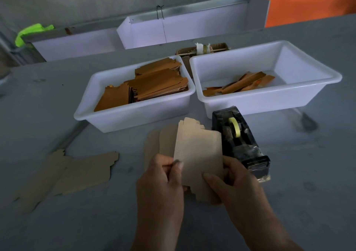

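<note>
**Reader:** What were the hands doing?

**Describer:** Both held one pale cardboard blank (pixel 196 150) upright, just left of the tape dispenser (pixel 238 140). The left hand (pixel 159 175) pinched the blank's left edge between thumb and curled fingers. The right hand (pixel 231 181) gripped its lower right part, thumb laid across the front. One panel stood folded forward over the rest. The two-sided grip looked meant to keep that fold shut, probably ready for taping, since the dispenser's cutter end sat right beside the right hand.

**Reader:** What lay around them?

**Describer:** Well to the left of the dispenser, a second blank (pixel 73 171) lay flat and unfolded on the grey desk (pixel 308 173), likely waiting its turn. Behind the dispenser and to its left stood a white tub (pixel 123 119) holding a stack of brown cards (pixel 158 84). Directly behind the dispenser, very near it, a second white tub (pixel 250 104) held a few loose brown pieces (pixel 242 84).

**Reader:** Was there room to move?

**Describer:** Grey desk surface showed to the right of the dispenser and on its near side, towards the person. The tight spot was the held blank's right edge, which overlapped the dispenser in view. Whether the two touched could not be told. Beyond the dispenser, the tub rims formed a raised barrier.
</note>
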Demonstrator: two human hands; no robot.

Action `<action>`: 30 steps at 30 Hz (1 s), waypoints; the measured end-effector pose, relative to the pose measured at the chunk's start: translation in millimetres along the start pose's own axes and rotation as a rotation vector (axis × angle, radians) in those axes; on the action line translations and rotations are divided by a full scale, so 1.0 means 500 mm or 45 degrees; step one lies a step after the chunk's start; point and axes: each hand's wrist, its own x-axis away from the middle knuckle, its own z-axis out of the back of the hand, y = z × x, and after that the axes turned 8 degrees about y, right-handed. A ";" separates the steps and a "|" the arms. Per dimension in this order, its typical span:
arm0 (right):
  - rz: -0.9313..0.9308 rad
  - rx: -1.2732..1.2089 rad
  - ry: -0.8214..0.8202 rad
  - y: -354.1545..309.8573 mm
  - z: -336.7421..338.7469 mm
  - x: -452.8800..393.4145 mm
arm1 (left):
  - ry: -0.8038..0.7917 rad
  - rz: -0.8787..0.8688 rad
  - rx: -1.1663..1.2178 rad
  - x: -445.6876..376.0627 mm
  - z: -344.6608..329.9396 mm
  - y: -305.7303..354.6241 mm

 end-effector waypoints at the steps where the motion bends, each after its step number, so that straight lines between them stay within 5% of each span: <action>1: 0.035 0.031 0.031 -0.001 -0.001 0.001 | 0.029 -0.073 -0.093 0.001 0.002 0.003; 5: 0.136 0.110 0.098 -0.005 -0.006 -0.003 | 0.190 -0.341 -0.329 -0.008 0.010 -0.002; 15: 0.156 0.143 0.104 -0.004 -0.005 0.004 | 0.153 -0.397 -0.444 -0.019 0.017 0.015; 18: 0.162 0.134 0.118 -0.009 -0.004 0.006 | 0.253 -0.566 -0.457 -0.016 0.017 0.017; 24: 0.079 -0.016 0.025 -0.031 0.020 0.047 | -0.066 0.058 0.268 -0.027 0.032 0.013; 30: 0.035 -0.290 0.000 -0.060 0.056 0.071 | -0.332 0.177 0.437 -0.022 0.050 0.014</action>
